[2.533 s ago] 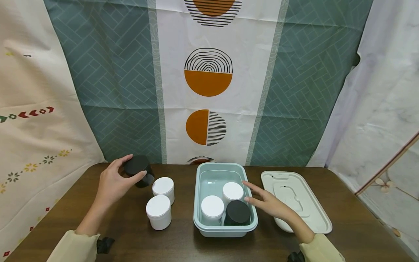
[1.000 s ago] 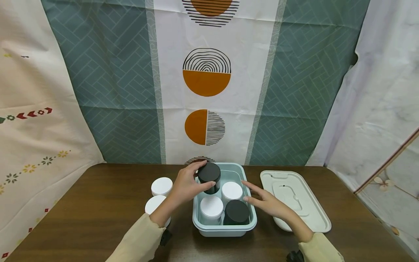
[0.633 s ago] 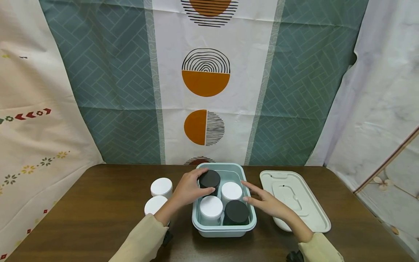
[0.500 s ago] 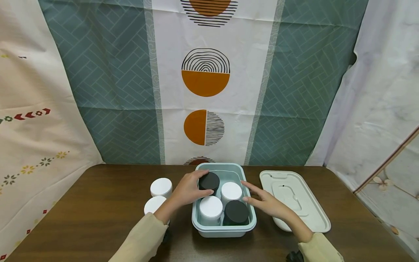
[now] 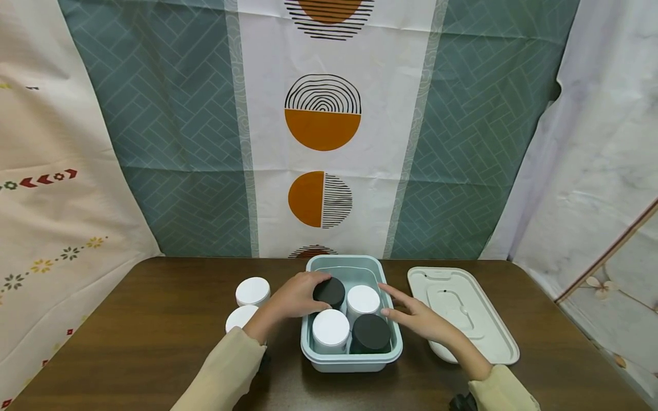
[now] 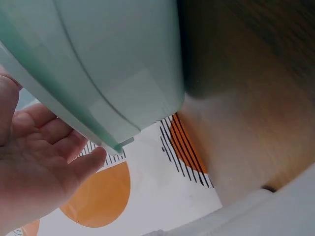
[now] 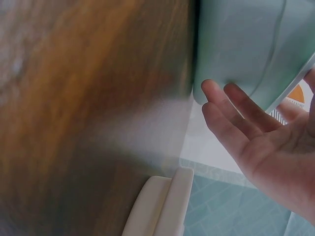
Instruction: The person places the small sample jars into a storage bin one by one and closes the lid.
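My left hand (image 5: 295,297) grips a black-lidded jar (image 5: 331,292) between thumb and fingers, low inside the pale blue plastic bin (image 5: 354,365), toward its left rear. Right beside that jar stands a white jar (image 5: 363,299). In front are another white jar (image 5: 330,327) and a second black jar (image 5: 371,333). Against the bin's right rim rests my right hand (image 5: 418,317), thumb and forefinger reaching over it. The right wrist view shows that hand's (image 7: 280,147) other fingers extended along the outer wall. The left wrist view hides the gripped jar behind the bin wall (image 6: 123,59).
Two white jars, one farther back (image 5: 253,291) and one nearer (image 5: 239,318), stand on the brown table left of the bin; my left arm partly covers the nearer one. A whitish lid (image 5: 478,319) lies to the right. Patterned cloth (image 5: 329,131) hangs behind the table.
My left hand has carried the black jar from the table's left side over the bin, then lowered it in behind the front white jar. My right hand has stayed at the bin's rim.
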Demonstrator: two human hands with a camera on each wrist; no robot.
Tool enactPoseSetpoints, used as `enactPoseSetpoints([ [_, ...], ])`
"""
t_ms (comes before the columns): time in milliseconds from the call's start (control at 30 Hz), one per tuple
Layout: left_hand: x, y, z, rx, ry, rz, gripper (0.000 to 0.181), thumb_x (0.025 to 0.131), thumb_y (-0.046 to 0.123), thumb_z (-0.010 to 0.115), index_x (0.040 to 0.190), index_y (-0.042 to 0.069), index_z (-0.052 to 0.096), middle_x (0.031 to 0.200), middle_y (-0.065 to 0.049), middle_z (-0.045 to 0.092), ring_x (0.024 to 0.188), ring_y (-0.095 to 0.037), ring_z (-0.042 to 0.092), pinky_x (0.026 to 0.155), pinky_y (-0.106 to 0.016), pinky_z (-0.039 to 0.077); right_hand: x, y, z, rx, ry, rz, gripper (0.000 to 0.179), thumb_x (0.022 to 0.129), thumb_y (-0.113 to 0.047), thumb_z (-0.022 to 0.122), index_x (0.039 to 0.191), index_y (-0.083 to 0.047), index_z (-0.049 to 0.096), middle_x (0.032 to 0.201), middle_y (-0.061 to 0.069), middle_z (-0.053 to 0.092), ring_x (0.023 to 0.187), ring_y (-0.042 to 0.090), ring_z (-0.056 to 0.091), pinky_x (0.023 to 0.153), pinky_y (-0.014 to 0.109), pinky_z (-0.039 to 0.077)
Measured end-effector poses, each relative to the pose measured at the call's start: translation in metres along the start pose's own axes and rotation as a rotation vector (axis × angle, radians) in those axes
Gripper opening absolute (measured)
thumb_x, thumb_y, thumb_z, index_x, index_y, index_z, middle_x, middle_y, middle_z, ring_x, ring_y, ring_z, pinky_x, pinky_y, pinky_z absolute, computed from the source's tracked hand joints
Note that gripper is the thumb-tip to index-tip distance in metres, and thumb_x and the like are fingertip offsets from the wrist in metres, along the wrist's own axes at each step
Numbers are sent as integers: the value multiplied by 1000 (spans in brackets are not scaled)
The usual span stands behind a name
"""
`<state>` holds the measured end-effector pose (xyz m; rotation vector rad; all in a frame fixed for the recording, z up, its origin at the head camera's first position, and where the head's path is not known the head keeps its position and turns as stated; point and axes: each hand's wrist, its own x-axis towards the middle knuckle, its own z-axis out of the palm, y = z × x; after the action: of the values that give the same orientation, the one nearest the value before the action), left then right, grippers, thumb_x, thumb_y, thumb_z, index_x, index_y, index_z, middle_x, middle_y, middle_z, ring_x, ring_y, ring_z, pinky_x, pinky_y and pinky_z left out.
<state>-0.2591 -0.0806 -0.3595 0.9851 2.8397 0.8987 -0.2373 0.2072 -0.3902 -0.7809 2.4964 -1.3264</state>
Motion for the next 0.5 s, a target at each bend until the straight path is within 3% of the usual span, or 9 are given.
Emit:
enactPoseSetpoints([
  [233, -2, 4, -3, 14, -69, 17, 57, 78, 17, 71, 125, -7, 50, 124, -16, 54, 109, -25, 53, 88, -37, 45, 0, 0, 0, -1, 3, -2, 60, 94, -28, 50, 145, -10, 23, 145, 19, 27, 122, 41, 39, 92, 56, 38],
  [500, -7, 6, -7, 36, -137, 57, 55, 81, 15, 67, 127, -7, 47, 129, -16, 50, 117, -26, 49, 94, -37, 42, 0, -2, 0, 3, 4, 7, 60, 94, -28, 50, 145, -10, 24, 145, 19, 27, 122, 41, 38, 92, 56, 37],
])
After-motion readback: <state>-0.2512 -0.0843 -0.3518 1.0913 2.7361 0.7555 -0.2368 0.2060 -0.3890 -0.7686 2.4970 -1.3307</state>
